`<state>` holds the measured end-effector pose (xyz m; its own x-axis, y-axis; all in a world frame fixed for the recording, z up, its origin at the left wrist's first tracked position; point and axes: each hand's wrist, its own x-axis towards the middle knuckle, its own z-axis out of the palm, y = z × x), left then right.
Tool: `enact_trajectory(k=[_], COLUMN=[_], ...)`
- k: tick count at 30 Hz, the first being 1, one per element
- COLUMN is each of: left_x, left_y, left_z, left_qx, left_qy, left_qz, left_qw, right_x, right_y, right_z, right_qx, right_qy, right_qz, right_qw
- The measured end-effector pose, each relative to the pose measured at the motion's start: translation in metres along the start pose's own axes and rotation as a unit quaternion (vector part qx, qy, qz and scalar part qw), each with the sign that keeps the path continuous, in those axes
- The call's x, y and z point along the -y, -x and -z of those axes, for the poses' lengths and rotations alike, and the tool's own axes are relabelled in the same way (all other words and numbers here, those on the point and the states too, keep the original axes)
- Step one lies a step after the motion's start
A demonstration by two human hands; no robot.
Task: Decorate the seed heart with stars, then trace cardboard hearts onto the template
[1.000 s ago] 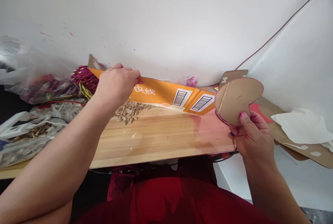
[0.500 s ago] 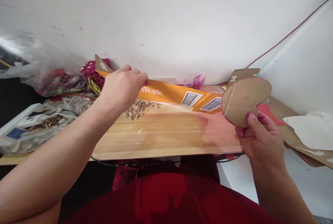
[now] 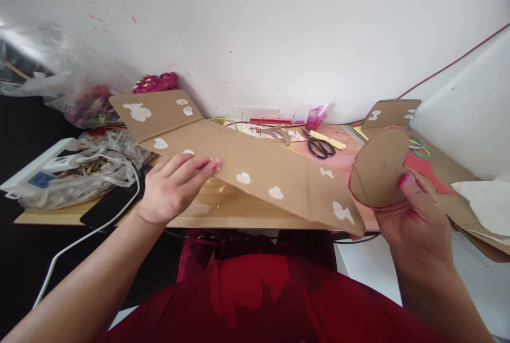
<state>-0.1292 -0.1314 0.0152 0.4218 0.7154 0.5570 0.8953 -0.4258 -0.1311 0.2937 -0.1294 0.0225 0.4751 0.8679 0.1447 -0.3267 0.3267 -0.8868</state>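
Cardboard made up both held things in the head view. A long brown sheet with white torn-looking patches slanted over the pale wooden worktop, one end toward the back left, the other reaching the front edge at the right. The left hand had its fingers nearly closed over the sheet's near edge, left of the middle; its thumb was hidden. The right hand pinched a rounded brown cardboard cutout by its lower right rim, thumb on the face and the other fingers mostly behind, holding it above the worktop's front right corner, close to the sheet's right end. Both pieces looked light and dry, with little slip. The sheet seemed stiff within each panel but ready to hinge at its creases, so one hand near an end would probably have let the far part swing; a grip on the long middle panel, or one at each side of a fold, looked steadier. The cutout, small and flat, seemed easy to manage by its rim, though a hard squeeze across the faint line on its face might have bent it.
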Motion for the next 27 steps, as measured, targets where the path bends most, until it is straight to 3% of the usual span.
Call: enact_trajectory(k=[3, 6, 14, 20, 27], left_x=[-0.003, -0.008, -0.014, -0.014, -0.027], left_y=[0.033, 0.051, 0.055, 0.068, 0.096], left_z=[-0.012, -0.019, -0.029, -0.029, -0.019], left_qx=[-0.025, -0.06, -0.074, -0.071, -0.077], left_qy=[-0.03, -0.058, -0.044, -0.062, -0.066], left_qz=[-0.033, -0.082, -0.135, -0.135, -0.112], left_qw=[0.999, 0.993, 0.987, 0.986, 0.989], right_x=[-0.011, -0.023, -0.034, -0.036, -0.037], right_y=[0.006, 0.011, 0.016, 0.016, 0.018], right_z=[0.001, 0.002, 0.004, 0.009, 0.013], right_qx=[-0.006, -0.042, -0.048, -0.069, -0.081], right_qy=[0.007, 0.02, 0.016, 0.012, -0.014], right_qz=[-0.02, -0.069, -0.107, -0.128, -0.157], right_qw=[1.0, 0.997, 0.993, 0.989, 0.984])
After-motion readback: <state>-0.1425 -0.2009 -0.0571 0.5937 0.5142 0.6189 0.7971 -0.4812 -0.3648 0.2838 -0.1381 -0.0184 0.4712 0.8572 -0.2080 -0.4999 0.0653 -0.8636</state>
